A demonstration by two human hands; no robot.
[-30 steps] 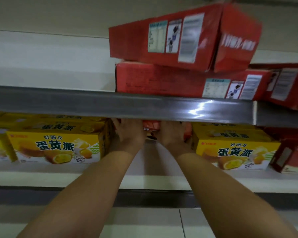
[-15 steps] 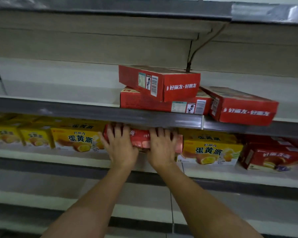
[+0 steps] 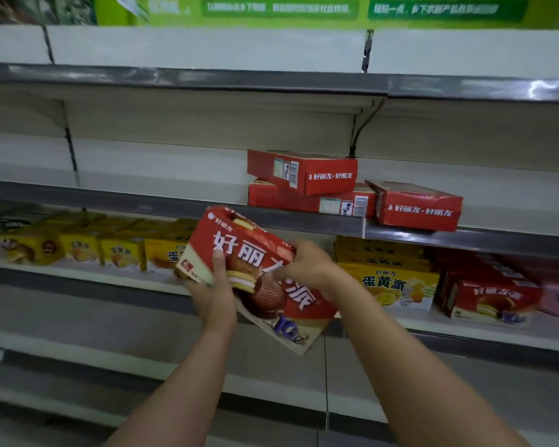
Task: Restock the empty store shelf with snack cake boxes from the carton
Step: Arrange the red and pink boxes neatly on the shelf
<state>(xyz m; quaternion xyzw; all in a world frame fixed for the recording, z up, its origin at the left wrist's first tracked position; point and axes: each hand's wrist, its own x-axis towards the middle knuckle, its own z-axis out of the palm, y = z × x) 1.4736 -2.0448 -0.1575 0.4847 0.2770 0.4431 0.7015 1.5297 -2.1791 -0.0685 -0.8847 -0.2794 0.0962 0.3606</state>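
While both forearms reach up from the bottom edge, the left hand (image 3: pixel 214 296) cups the lower left corner of a red box (image 3: pixel 255 275), thumb laid up its front face, and the right hand (image 3: pixel 305 264) curls over the box's right edge at about 3 o'clock; each grip is closed on the box. It is held tilted in the air, in front of the middle shelf (image 3: pixel 271 217). Behind it, at 9 o'clock, yellow boxes (image 3: pixel 117 253) line the lower shelf; more yellow boxes (image 3: pixel 391 279) and a red pack (image 3: pixel 494 298) sit at 3 o'clock. At 1 o'clock, three red boxes (image 3: pixel 352 191) lie on the middle shelf, two stacked, one beside them. The held box is red with big white characters, a chocolate-coated cake pictured on its front and a cream band along its lower edge.
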